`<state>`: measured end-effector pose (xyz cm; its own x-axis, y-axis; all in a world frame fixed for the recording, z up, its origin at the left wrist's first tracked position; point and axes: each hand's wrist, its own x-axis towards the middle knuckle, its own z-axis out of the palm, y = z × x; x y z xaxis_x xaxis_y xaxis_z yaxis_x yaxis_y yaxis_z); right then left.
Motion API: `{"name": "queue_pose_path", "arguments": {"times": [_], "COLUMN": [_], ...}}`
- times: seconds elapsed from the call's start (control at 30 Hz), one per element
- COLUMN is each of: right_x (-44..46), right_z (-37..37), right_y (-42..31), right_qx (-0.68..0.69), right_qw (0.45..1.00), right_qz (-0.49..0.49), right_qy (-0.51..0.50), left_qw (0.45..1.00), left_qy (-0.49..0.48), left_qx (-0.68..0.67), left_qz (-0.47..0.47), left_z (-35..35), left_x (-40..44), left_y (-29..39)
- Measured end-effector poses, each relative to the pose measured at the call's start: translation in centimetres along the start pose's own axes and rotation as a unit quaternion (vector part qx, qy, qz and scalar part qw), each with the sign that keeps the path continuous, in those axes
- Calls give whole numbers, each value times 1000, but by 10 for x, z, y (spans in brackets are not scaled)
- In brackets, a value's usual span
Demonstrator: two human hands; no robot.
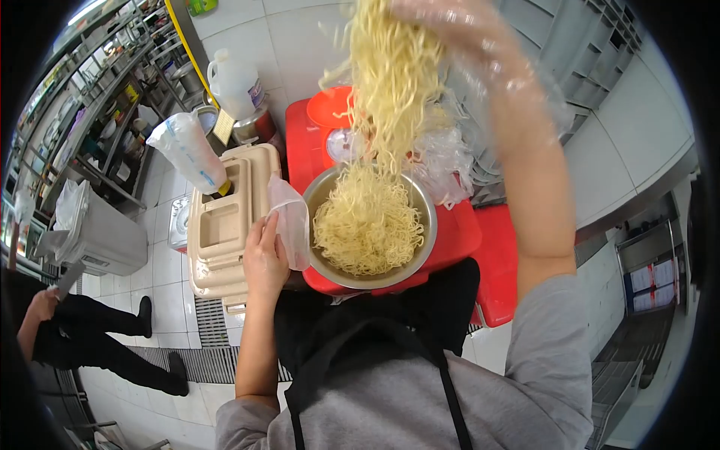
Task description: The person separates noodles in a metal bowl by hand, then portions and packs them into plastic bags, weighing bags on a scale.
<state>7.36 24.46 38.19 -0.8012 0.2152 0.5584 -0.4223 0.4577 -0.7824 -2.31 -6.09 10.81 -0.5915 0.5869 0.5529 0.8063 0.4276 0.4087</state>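
My right hand (457, 26), in a clear plastic glove and smeared by motion, lifts a big clump of yellow noodles (397, 82) high at the top of the view. Strands hang from it to the noodle heap (367, 232) in a round metal bowl (428, 251). My left hand (266, 251) is closed on the edge of a translucent plastic bag (291, 225) beside the bowl's left rim. The bowl rests on a red stool (457, 232). Behind it stands an orange scale (330, 109) with a round dial, partly hidden by the noodles.
At my left is a beige lidded bin (217, 259) with a plastic-wrapped bottle (187, 154) on it. A white jug (229, 82) stands farther back. Crumpled clear bags (446, 161) lie right of the noodles. A person (97, 322) holding a knife (71, 277) stands at far left.
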Motion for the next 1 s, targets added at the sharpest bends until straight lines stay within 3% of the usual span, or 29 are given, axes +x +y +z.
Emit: {"name": "queue_pose_path", "arguments": {"times": [0.17, 0.33, 0.47, 0.57, 0.67, 0.73, 0.8, 0.83, 0.9, 0.97, 1.0], "right_x": [23, 10, -39, -95, -186, -220, -228, -224, -218, -197, -188], "right_z": [-12, -15, 1, 26, 68, 100, 111, 104, 85, 57, 51], "right_y": [-50, -37, 24, 88, 202, 232, 228, 225, 216, 204, 197], "right_qx": [-20, 47, 61, -166, -5, -324, -375, -270, -89, 44, 56], "right_qw": [1000, 998, 987, 967, 973, 915, 885, 907, 941, 973, 971], "right_qz": [3, 42, 131, 95, 212, 183, 239, 299, 310, 209, 227], "right_qy": [14, -4, -66, -167, -85, -155, -138, -120, -97, -85, -53], "left_qw": [995, 1000, 995, 993, 988, 991, 991, 991, 987, 983, 983], "left_qy": [-2, -20, -74, -96, -118, -107, -106, -109, -133, -165, -165], "left_qx": [-54, -9, 55, 63, 69, 72, 78, 81, 82, 74, 69], "left_qz": [-89, -4, 30, -25, -74, -30, -11, -15, -28, -42, -30], "left_z": [-10, -16, -3, 0, -12, 1, 12, 16, 18, 16, 20], "left_x": [15, 33, 40, 53, 65, 67, 69, 70, 70, 76, 79], "left_y": [12, 3, -18, -10, 25, 15, 9, 11, 20, 35, 38]}}
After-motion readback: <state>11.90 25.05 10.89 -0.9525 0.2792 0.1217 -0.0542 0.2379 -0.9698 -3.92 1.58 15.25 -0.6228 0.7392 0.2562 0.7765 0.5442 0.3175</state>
